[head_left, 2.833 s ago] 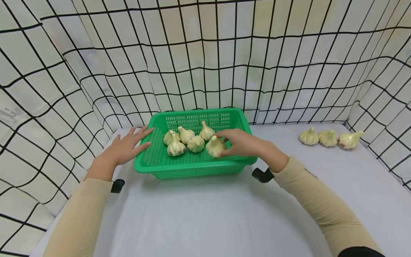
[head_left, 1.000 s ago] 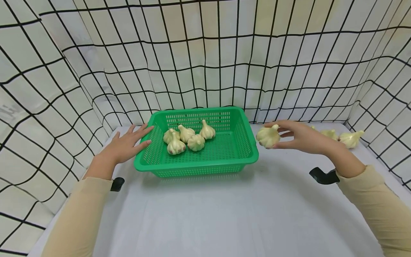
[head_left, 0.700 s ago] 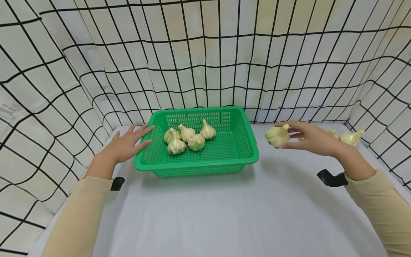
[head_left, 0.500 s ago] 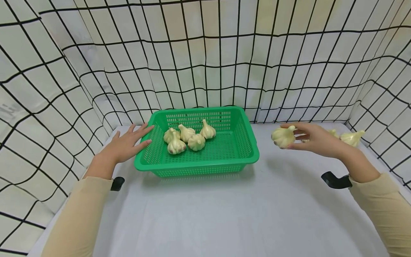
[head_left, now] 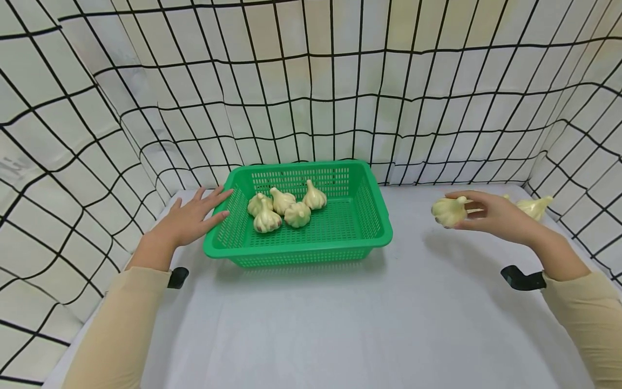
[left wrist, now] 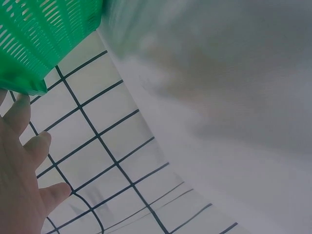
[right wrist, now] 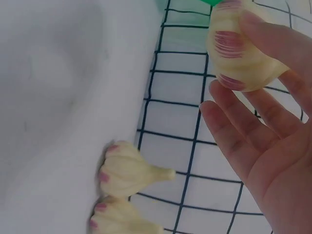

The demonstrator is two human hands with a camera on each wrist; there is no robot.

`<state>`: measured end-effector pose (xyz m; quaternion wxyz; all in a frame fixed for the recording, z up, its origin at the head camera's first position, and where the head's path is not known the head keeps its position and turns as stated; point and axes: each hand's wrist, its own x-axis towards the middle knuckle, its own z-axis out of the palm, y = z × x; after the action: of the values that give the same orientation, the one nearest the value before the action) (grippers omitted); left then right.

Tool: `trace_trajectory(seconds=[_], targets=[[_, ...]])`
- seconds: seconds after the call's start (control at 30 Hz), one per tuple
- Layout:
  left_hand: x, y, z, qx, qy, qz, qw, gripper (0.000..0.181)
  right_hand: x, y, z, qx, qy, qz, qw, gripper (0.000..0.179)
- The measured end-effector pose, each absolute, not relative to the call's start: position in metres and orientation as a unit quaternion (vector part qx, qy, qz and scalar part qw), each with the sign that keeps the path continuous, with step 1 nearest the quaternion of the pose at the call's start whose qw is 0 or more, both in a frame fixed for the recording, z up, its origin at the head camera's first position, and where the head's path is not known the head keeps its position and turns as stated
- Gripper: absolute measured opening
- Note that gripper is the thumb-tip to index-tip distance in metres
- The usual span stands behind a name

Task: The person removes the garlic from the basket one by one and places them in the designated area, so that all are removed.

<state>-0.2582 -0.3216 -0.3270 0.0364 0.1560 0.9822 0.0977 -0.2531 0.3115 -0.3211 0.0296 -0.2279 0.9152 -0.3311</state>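
My right hand (head_left: 500,217) pinches a garlic bulb (head_left: 449,212) between thumb and fingers, above the table on the right. Pink streaks show on this bulb in the right wrist view. Straight fingers of my left hand (head_left: 187,220) rest at the left rim of a green plastic basket (head_left: 301,248). Inside the basket, toward its left half, several garlic bulbs (head_left: 266,217) lie together. Behind my right hand a row of bulbs sits on the table, with one bulb (head_left: 534,207) partly visible; two bulbs (right wrist: 127,169) of it show in the right wrist view.
A white cloth covers the table (head_left: 311,324). Black netting (head_left: 320,97) over white sheeting stands along the back and both sides, close behind the basket. Each wrist carries a dark camera mount (head_left: 522,278).
My right hand has lifted a garlic bulb out of the basket and carried it right, toward the bulbs on the table. My left hand stays at the rim.
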Motion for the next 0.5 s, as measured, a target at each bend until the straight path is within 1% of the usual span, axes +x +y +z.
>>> trace_trajectory(seconds=[0.23, 0.5], targets=[[-0.259, -0.322, -0.327, 0.158, 0.982, 0.100, 0.034, 0.069, -0.256, 0.327, -0.332, -0.219, 0.914, -0.340, 0.018, 0.061], [-0.258, -0.321, -0.327, 0.158, 0.981, 0.104, 0.032, 0.068, -0.261, 0.343, -0.343, -0.194, 0.925, -0.325, 0.013, 0.064]])
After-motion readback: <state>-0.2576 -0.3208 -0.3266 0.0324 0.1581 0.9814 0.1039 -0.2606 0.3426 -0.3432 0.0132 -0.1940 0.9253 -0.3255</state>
